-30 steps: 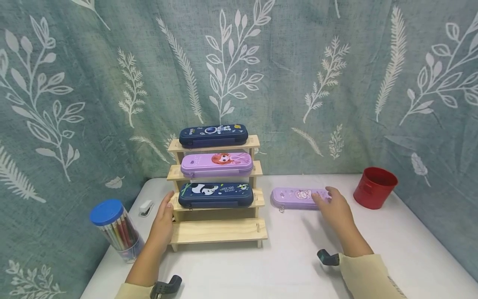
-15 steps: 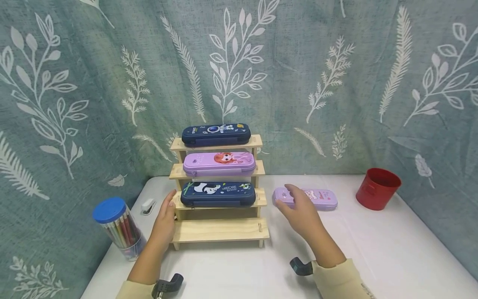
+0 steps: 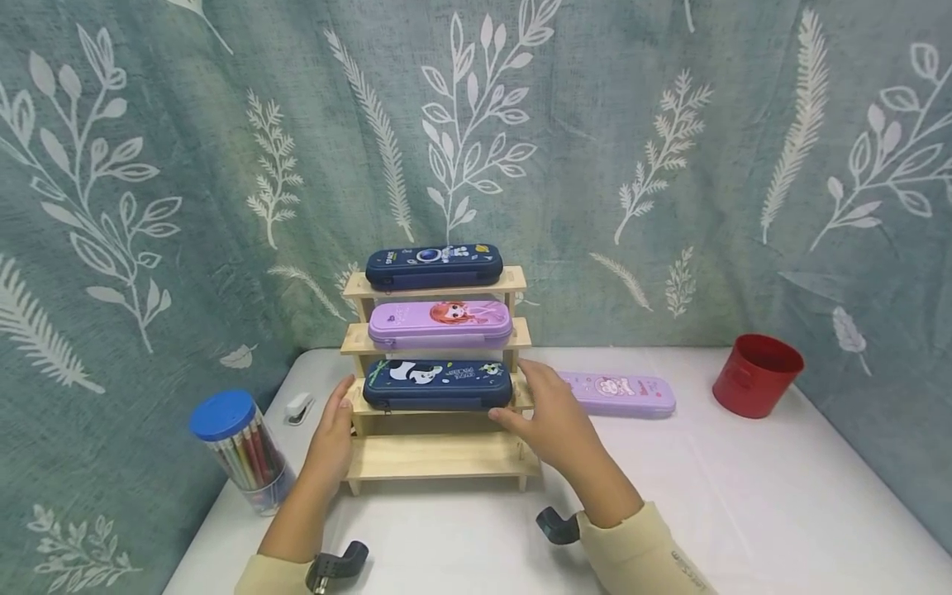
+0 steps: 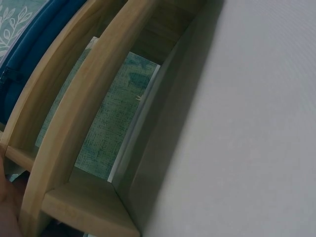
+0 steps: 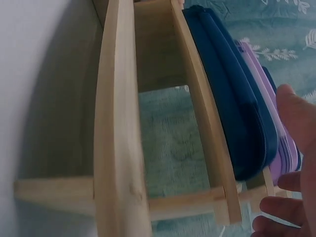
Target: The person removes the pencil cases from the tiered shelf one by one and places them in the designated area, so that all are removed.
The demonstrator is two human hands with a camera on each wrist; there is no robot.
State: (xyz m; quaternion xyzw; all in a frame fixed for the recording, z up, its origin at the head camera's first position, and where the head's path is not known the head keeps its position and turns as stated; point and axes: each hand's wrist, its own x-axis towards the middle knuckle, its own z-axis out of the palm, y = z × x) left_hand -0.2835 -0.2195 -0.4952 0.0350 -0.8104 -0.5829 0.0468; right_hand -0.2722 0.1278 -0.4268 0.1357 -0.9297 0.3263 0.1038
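A four-step wooden rack (image 3: 442, 457) stands on the white table. Its third step down bears a dark blue panda pencil case (image 3: 439, 384); above it lie a purple pencil case with a red-haired girl (image 3: 440, 323) and a dark blue astronaut pencil case (image 3: 435, 266). My left hand (image 3: 327, 446) rests along the rack's left side, fingers straight. At the right end of the panda case is my right hand (image 3: 558, 426), thumb and fingers spread apart. In the right wrist view its fingers (image 5: 284, 210) show beside the rack's end, around nothing. The lowest step is bare.
Partly behind my right hand, another purple pencil case (image 3: 625, 397) lies on the table. A red metal pot (image 3: 757, 378) stands at the far right. On the left are a blue-lidded tub of pencils (image 3: 244, 453) and a small white stapler (image 3: 299, 408).
My right hand has moved left from the purple case on the table to the right end of the panda case. The left hand stays by the rack; the view has shifted slightly.
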